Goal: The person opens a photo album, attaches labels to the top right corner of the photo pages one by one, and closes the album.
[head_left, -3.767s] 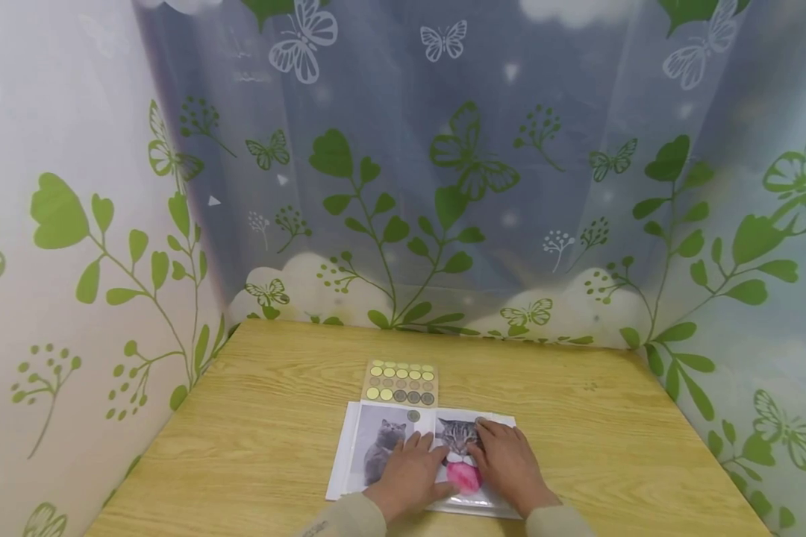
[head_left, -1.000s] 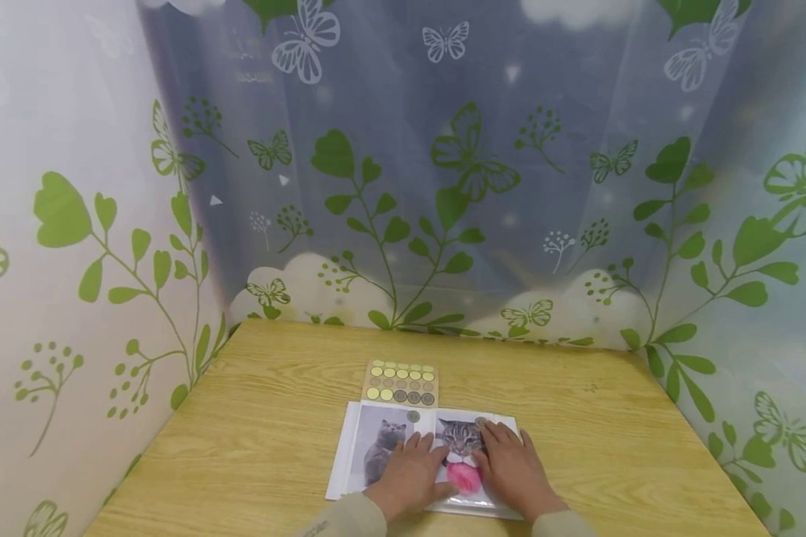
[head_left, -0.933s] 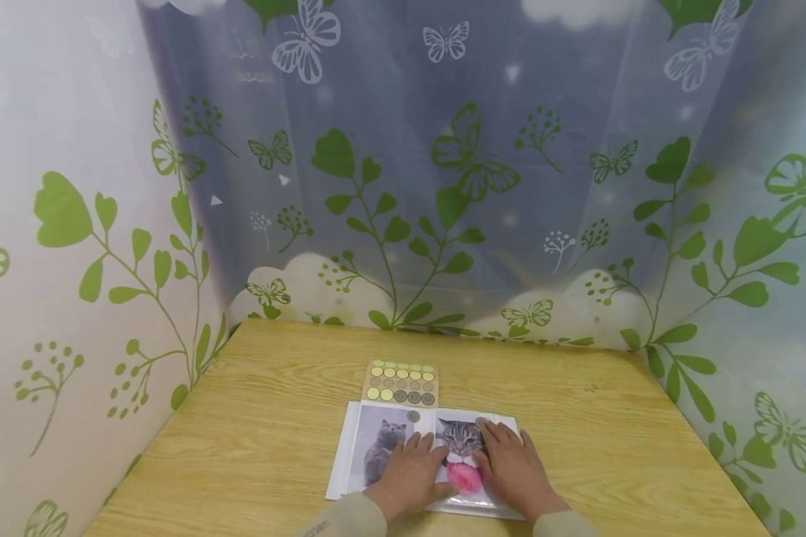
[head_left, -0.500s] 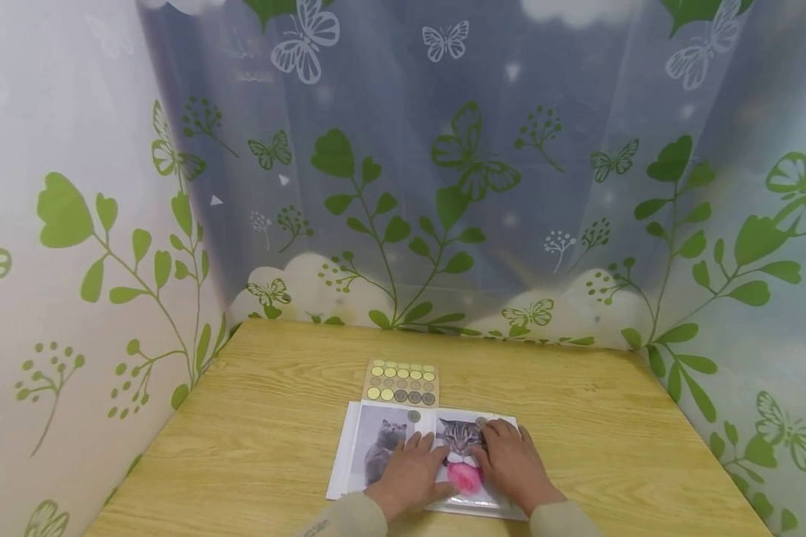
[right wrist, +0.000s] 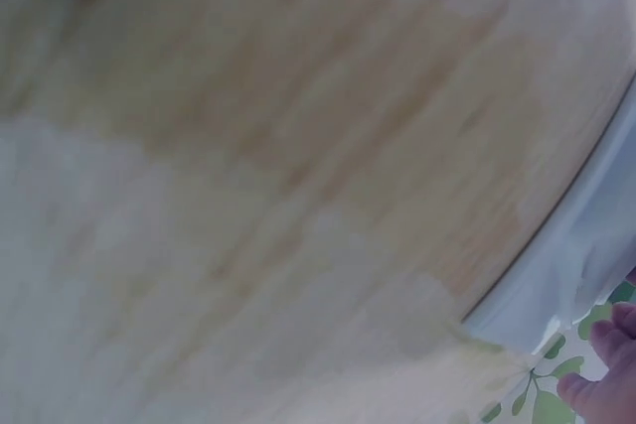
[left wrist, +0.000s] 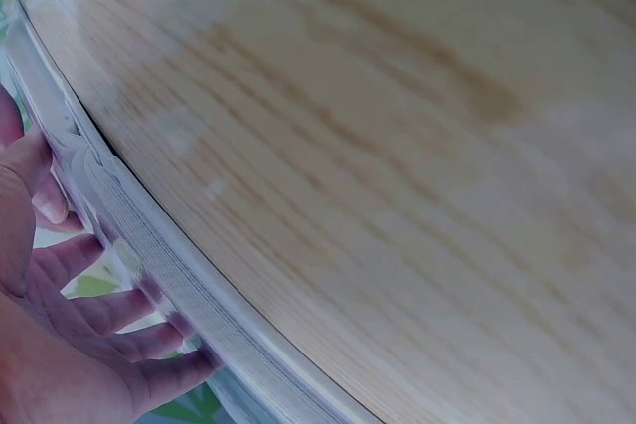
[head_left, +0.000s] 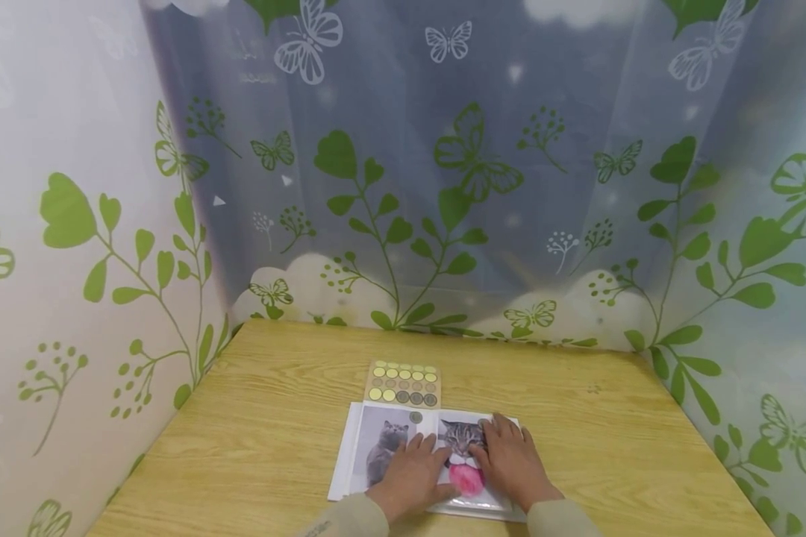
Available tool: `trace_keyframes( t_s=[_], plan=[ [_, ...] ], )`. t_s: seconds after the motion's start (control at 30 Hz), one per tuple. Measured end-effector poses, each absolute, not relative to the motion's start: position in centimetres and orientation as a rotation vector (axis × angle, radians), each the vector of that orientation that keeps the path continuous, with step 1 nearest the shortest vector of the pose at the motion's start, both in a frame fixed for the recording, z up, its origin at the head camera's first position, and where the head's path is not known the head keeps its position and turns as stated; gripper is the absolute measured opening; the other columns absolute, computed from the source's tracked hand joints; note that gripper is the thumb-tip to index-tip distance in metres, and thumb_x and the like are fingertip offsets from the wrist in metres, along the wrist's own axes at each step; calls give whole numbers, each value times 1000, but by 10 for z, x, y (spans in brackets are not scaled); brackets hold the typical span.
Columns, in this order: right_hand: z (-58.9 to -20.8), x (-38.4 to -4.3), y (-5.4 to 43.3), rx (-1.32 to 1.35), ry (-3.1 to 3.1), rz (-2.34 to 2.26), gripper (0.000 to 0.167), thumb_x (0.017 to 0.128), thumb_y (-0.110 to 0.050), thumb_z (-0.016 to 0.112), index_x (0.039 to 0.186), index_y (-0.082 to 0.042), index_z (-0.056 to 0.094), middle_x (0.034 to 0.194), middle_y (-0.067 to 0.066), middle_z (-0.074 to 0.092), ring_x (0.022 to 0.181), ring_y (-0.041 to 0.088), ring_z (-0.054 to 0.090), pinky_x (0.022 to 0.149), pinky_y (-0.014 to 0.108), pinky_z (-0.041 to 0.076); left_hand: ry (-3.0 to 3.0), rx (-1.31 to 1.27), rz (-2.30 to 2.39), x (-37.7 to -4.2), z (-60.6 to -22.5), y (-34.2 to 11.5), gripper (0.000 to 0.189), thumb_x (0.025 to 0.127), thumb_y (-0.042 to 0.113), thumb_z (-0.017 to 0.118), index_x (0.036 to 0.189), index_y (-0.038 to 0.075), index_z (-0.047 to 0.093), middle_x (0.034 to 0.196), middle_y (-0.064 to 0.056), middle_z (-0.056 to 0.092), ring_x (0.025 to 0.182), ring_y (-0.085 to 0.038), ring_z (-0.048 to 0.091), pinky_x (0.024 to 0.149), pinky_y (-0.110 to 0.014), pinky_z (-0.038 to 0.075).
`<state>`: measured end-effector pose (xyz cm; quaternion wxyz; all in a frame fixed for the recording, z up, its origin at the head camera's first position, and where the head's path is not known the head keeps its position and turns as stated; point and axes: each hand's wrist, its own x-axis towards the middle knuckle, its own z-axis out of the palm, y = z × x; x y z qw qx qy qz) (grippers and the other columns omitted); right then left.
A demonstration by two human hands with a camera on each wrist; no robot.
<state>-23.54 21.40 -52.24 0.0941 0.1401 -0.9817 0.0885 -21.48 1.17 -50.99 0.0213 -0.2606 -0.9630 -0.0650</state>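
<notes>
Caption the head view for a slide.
Two hands rest on an open book of cat pictures, a card of small discs at its far edge.

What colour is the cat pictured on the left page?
The pictured cat is grey; the head view shows it best.

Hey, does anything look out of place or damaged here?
Nothing looks spilled or damaged. One slight oddity: a single dark disc sits on the album's left page, apart from similar discs in rows on the card. It may be deliberate.

The head camera is looking forward and down over the photo album (head_left: 460,436); both wrist cameras are viewing its edge closely, sharing the tabletop (head_left: 544,388).
</notes>
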Motion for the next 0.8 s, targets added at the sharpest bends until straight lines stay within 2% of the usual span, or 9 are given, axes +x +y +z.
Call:
trace_keyframes(
  t_s=[0.53,0.8],
  plan=[
    [-516,-238,205,364,-3033,341,70,101,-49,48,141,8,47,151,29,36,141,46,31,112,68,18,-2983,-808,-190,-214,-509,12,69,87,63,61,138,18,57,142,-14,53,130,-35,50,103,-54,44],
    [-516,-238,203,361,-3077,323,73,101,-54,44,145,4,44,155,29,29,143,46,25,114,68,13,-2987,-813,-180,-214,-508,12,70,87,64,61,139,17,57,143,-14,52,130,-35,49,103,-54,44]
  ],
)
